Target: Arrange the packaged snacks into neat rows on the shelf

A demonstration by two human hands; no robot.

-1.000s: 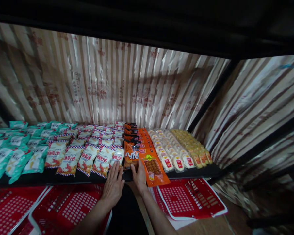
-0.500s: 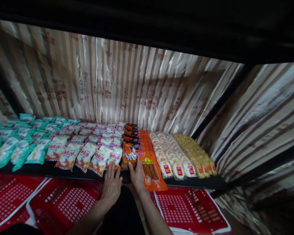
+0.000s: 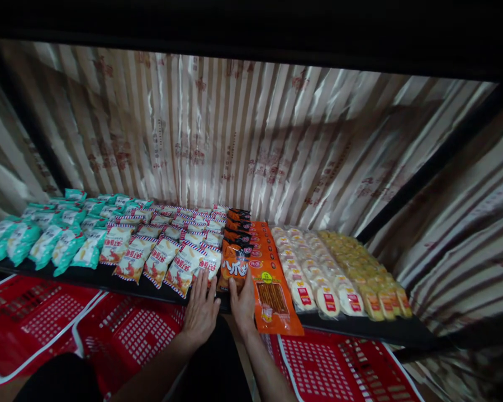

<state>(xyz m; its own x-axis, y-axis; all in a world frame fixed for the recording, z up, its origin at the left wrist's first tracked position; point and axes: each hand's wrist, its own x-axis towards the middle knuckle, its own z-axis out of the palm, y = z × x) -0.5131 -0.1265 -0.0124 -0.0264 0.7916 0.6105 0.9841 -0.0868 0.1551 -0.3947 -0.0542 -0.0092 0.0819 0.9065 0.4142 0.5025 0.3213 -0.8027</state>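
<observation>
My left hand (image 3: 200, 314) lies flat, fingers stretched out, against the lower front of a white snack bag (image 3: 210, 261) with red lettering. Just right of it, my right hand (image 3: 242, 301) grips the front orange and black snack bag (image 3: 234, 262), thumb on its face and fingers along its right side. More bags of that kind stand in a row behind it. A long orange packet of brown sticks (image 3: 272, 298) lies beside my right hand, its end overhanging the shelf's front edge.
Teal snack bags (image 3: 62, 245) fill the left of the black shelf (image 3: 145, 285). Round white packaged cakes (image 3: 327, 301) and small yellow packs (image 3: 379, 304) line the right. Red baskets (image 3: 146, 329) sit below. Striped sheeting (image 3: 209, 134) hangs behind, and a dark beam (image 3: 251, 33) crosses overhead.
The view has shifted, so the shelf appears further right and more of its right end shows. Both hands keep about the same places on the bags.
</observation>
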